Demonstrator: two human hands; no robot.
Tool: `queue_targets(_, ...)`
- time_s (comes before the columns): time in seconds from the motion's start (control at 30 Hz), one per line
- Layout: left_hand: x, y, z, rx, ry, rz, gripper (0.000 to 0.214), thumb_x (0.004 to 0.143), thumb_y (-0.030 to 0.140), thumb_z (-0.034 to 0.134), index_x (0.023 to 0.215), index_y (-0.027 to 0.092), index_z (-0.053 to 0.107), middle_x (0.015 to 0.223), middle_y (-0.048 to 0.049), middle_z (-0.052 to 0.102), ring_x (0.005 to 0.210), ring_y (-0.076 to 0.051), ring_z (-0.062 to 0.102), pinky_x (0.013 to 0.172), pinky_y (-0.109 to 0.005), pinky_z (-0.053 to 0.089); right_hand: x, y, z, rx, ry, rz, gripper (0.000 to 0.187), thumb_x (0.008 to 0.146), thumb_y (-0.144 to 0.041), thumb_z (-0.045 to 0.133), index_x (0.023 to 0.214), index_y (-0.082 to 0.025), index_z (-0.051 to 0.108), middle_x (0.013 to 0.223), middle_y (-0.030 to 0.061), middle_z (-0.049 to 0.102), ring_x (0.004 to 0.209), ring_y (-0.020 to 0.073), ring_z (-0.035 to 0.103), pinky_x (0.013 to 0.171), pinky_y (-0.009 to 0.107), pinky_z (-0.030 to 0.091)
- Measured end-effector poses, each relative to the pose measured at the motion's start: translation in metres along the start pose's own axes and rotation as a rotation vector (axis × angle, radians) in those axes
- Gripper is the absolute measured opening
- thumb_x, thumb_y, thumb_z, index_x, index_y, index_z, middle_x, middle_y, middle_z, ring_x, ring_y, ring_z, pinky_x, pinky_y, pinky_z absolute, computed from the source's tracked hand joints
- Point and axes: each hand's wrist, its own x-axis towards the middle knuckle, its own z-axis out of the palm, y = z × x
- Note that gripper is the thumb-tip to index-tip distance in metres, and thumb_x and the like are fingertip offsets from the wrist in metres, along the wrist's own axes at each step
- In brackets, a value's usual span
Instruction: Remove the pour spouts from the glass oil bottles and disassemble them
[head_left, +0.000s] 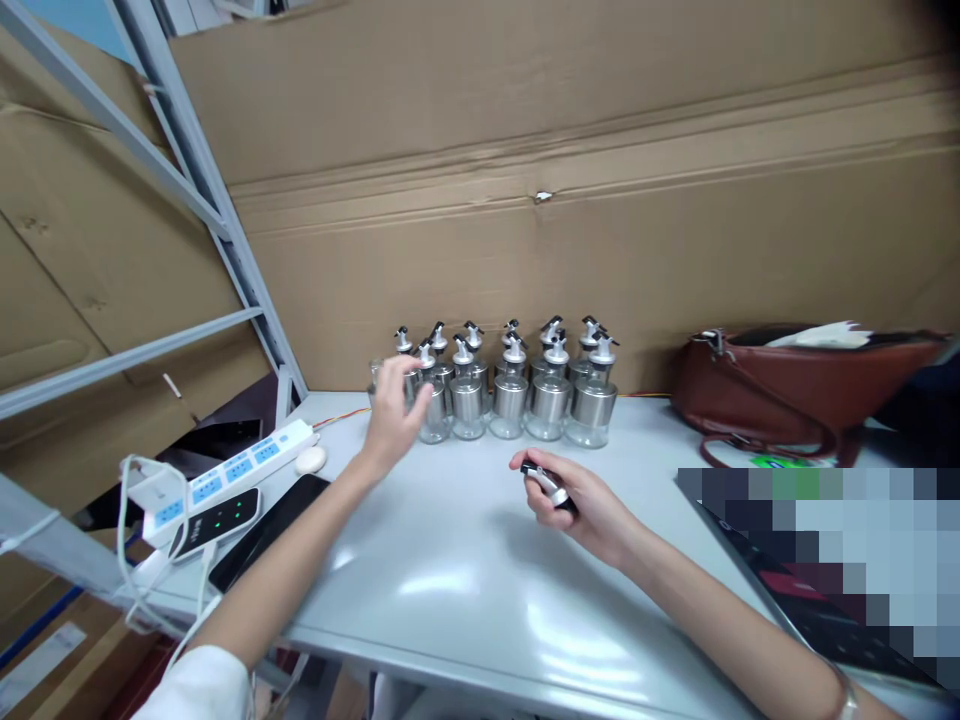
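Observation:
Several glass bottles (509, 405) with steel sleeves stand upright in rows against the cardboard, most topped by silver-and-black pour spouts. At the left end of the rows, my left hand (394, 415) is raised with its fingers curved and apart. Partly hidden behind that hand is a bottle (374, 370) whose visible neck shows no spout. My right hand (577, 495) is closed around a loose pour spout (551, 488), silver with black ends, tilted above the table in front of the bottles.
A white power strip (232, 475), a charging device (217, 523) with cables and a dark phone-like slab (274, 520) lie at left. A brown bag (795, 380) sits at right, with a partly blurred dark laptop-like item (795, 590) before it. Metal shelf posts rise at left.

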Motion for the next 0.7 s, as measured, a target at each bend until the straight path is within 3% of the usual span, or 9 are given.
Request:
queue_targets(0.07,0.015,-0.024,-0.005,0.055,0.214,-0.13,0.04,0.081,0.028,0.061,0.117,0.02,0.044,0.12,-0.0108,0.049,0.117,-0.023,0.046,0.103,-0.04,0.036,-0.001,-0.001,0.0,0.028,-0.008,-0.014,0.037,0.072,-0.05,0.067,0.088,-0.019,0.056,0.048,-0.0074,0.043,0.038,0.0035,0.026,0.042,0.019,0.012)
queue_targets(0.13,0.021,-0.05,-0.007,0.008,0.318,-0.325,0.061,0.075,0.028,0.067,0.126,0.02,0.035,0.132,-0.0135,0.041,0.125,-0.025,0.042,0.107,-0.042,0.032,-0.001,0.0,0.002,0.027,-0.012,-0.032,0.041,0.072,-0.053,0.068,0.092,-0.019,0.056,0.049,-0.0072,0.045,0.038,0.0038,0.027,0.042,0.019,0.014)
queue_targets(0.23,0.018,-0.078,-0.002,-0.158,0.222,-0.536,0.058,0.077,0.028,0.064,0.125,0.018,0.034,0.122,-0.0138,0.051,0.122,-0.023,0.047,0.106,-0.04,0.033,-0.002,0.001,0.004,0.012,-0.005,-0.069,0.04,0.074,-0.053,0.066,0.092,-0.019,0.054,0.051,-0.0061,0.047,0.04,0.0049,0.031,0.043,0.02,0.018)
queue_targets(0.33,0.009,-0.087,0.005,-0.188,0.201,-0.562,0.031,0.084,0.028,0.053,0.111,0.016,0.044,0.102,-0.0093,0.06,0.101,-0.019,0.058,0.094,-0.035,0.042,0.0,0.002,0.005,0.041,0.028,-0.1,0.035,0.074,-0.049,0.063,0.091,-0.02,0.051,0.054,-0.0051,0.05,0.041,0.0059,0.032,0.043,0.02,0.02)
queue_targets(0.43,0.003,-0.081,0.009,-0.149,0.261,-0.555,0.017,0.089,0.032,0.045,0.097,0.017,0.047,0.095,-0.0069,0.058,0.093,-0.017,0.057,0.088,-0.032,0.043,0.002,0.002,0.003,0.153,0.176,-0.237,0.035,0.064,-0.034,0.063,0.091,-0.024,0.044,0.061,-0.0044,0.054,0.044,0.0084,0.039,0.041,0.019,0.022)
queue_targets(0.53,-0.002,-0.067,0.011,-0.127,0.279,-0.529,0.021,0.094,0.037,0.036,0.092,0.018,0.047,0.087,-0.0032,0.056,0.084,-0.016,0.055,0.083,-0.03,0.041,0.004,-0.001,-0.001,0.241,0.343,-0.41,0.042,0.054,-0.021,0.061,0.087,-0.026,0.037,0.069,-0.0067,0.055,0.048,0.008,0.044,0.043,0.018,0.028)
queue_targets(0.63,-0.007,-0.042,0.013,-0.152,0.242,-0.471,0.031,0.097,0.043,0.028,0.089,0.02,0.047,0.076,0.0006,0.052,0.073,-0.013,0.052,0.075,-0.027,0.04,0.005,-0.004,-0.005,0.168,0.432,-0.554,0.044,0.059,-0.023,0.069,0.088,-0.027,0.037,0.072,-0.009,0.053,0.051,0.0083,0.049,0.046,0.02,0.037)
queue_targets(0.7,-0.013,-0.018,0.016,-0.27,0.143,-0.375,0.036,0.096,0.049,0.028,0.09,0.02,0.047,0.072,0.0015,0.051,0.068,-0.013,0.05,0.069,-0.025,0.039,0.005,-0.004,-0.006,0.011,0.443,-0.671,0.035,0.068,-0.033,0.071,0.088,-0.026,0.044,0.074,-0.0066,0.054,0.055,0.0098,0.053,0.049,0.023,0.041)
